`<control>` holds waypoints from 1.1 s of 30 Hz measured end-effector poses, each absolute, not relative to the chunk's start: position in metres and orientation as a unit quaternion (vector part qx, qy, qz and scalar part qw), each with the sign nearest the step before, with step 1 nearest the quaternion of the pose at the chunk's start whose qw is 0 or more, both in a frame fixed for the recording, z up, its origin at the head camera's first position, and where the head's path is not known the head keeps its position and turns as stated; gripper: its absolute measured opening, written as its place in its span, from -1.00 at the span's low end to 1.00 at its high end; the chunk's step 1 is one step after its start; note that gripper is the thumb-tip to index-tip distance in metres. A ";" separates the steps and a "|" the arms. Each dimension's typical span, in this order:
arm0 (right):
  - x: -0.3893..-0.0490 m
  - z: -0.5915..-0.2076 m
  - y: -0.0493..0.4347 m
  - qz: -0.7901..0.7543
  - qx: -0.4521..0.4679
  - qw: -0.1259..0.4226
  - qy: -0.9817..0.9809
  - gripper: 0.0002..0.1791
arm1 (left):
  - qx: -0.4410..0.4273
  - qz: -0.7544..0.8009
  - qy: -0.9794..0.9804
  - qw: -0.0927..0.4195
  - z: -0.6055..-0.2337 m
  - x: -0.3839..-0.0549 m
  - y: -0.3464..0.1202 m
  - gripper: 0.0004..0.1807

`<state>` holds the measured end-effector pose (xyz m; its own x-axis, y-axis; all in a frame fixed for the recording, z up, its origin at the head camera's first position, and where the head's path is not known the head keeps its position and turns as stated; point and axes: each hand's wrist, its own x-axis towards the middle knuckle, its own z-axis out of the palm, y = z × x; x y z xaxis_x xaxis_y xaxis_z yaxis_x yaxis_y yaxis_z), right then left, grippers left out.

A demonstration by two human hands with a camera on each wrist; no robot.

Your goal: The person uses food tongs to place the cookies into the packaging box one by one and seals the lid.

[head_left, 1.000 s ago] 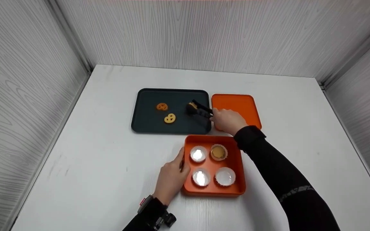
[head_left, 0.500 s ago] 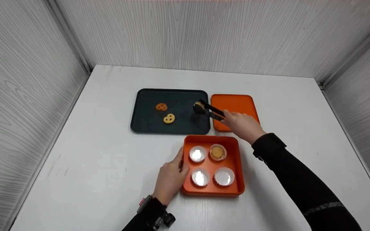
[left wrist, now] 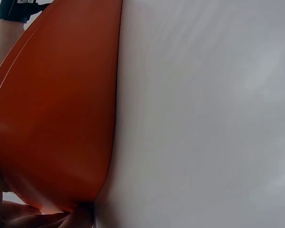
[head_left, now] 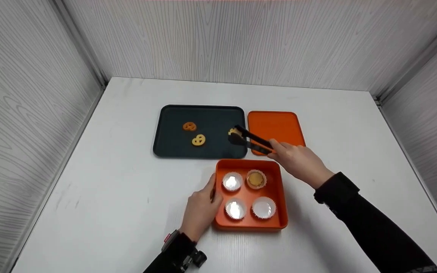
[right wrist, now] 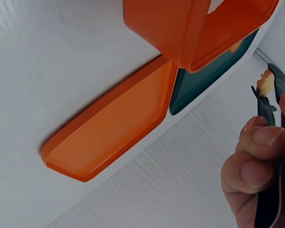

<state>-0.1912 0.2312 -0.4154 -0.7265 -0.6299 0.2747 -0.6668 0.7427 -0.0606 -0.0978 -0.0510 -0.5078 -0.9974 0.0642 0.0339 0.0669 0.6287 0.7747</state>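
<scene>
My right hand [head_left: 300, 161] grips black tongs [head_left: 254, 137], which hold a pale yellow cookie [right wrist: 264, 83] between their tips. In the head view the tips overlap the right end of the dark green tray [head_left: 173, 148]. My left hand [head_left: 201, 207] holds the left side of a square orange box [head_left: 247, 228], fingers at its wall. Several white paper cups sit inside the box. The back right cup [head_left: 264, 184] has a round tan cookie [head_left: 256, 178] in it; the front right cup [head_left: 264, 207] shows a bare white bottom.
On the green tray lie a brown pretzel-shaped cookie [head_left: 189, 126] and a yellow pretzel-shaped cookie [head_left: 198, 140]. A shallow orange tray [head_left: 275, 123] stands to the right of the green one, behind the box. Grey wood-grain panels [head_left: 218, 41] enclose the white table [head_left: 89, 189].
My right hand has drawn back toward the right and nearer me, carrying the tongs and cookie toward the green tray's right edge. The left hand and box have stayed in place.
</scene>
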 end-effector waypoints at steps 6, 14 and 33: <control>-0.174 -0.411 0.233 0.077 0.369 0.126 -0.918 -0.62 | -0.040 -0.430 -0.902 0.008 -0.506 -0.098 -0.051 -0.36; -0.155 -0.407 0.238 0.066 0.393 0.125 -0.908 -0.53 | -0.040 -0.420 -0.906 0.013 -0.506 -0.099 -0.051 -0.36; -0.138 -0.418 0.238 0.019 0.423 0.061 -0.904 -0.50 | -0.042 -0.419 -0.907 0.021 -0.508 -0.101 -0.050 -0.38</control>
